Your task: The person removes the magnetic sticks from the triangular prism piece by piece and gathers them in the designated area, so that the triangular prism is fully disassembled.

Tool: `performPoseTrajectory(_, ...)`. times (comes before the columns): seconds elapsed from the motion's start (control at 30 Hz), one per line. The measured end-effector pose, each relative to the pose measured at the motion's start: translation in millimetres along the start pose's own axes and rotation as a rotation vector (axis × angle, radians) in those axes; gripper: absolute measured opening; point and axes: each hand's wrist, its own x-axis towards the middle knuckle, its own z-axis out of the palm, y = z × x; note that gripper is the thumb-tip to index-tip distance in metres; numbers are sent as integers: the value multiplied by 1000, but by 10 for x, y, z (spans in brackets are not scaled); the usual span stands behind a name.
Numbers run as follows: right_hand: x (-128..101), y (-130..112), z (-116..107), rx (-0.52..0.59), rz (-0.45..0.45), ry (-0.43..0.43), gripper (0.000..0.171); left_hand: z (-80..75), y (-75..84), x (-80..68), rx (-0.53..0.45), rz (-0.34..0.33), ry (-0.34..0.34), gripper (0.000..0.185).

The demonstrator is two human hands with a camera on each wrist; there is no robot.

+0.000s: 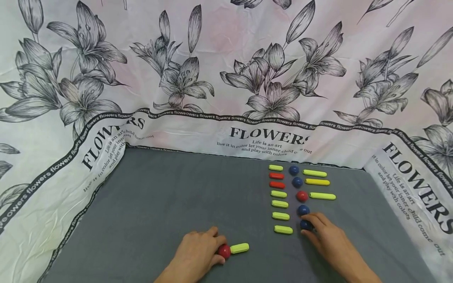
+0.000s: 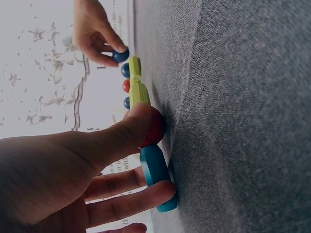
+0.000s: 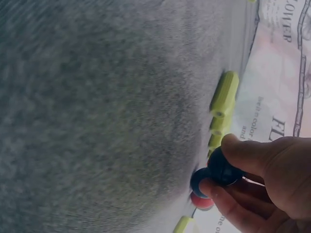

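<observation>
Low on the grey cloth, my left hand (image 1: 196, 251) pinches a red ball (image 1: 224, 251) between thumb and finger. A yellow-green faceted stick (image 1: 239, 248) lies just right of that ball. In the left wrist view a teal faceted stick (image 2: 156, 165) sits below the red ball, with a finger on it; the hand hides it in the head view. My right hand (image 1: 329, 237) pinches a dark blue ball (image 3: 222, 167) between thumb and fingers. This ball is at the near end of a column of balls, close by another blue ball (image 1: 303, 210).
Left of the balls runs a column of short sticks, yellow-green (image 1: 283, 229) and red (image 1: 277, 184). Farther up the ball column are a red ball (image 1: 302, 196) and blue balls (image 1: 297, 182), with longer sticks (image 1: 322, 196) to their right. Flower-printed fabric (image 1: 198, 133) borders the grey cloth (image 1: 159, 196).
</observation>
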Motion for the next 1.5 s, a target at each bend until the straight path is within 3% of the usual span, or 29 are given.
performPoseTrajectory(0.43,-13,-11,-6,-10,151,-169,39,-6,7,3,9,-3,-1,34)
performPoseTrajectory(0.7,5,-41,-46,-64,178,-207,43,9,-4,-27,8,-6,37,32)
performPoseTrajectory(0.8,23,-51,-86,-93,111,-145,48,20,-12,-45,15,5,73,29)
performPoseTrajectory(0.93,93,-152,-105,-54,-82,-7,42,29,-15,-56,29,20,130,27)
performPoseTrajectory(1.0,145,-273,-84,-22,-171,11,36,29,-13,-57,38,24,152,25)
performPoseTrajectory(1.3,265,-936,201,191,-417,-144,36,52,40,-34,87,42,179,21)
performPoseTrajectory(1.5,260,-1103,371,275,-433,-308,31,64,57,-27,84,53,171,21)
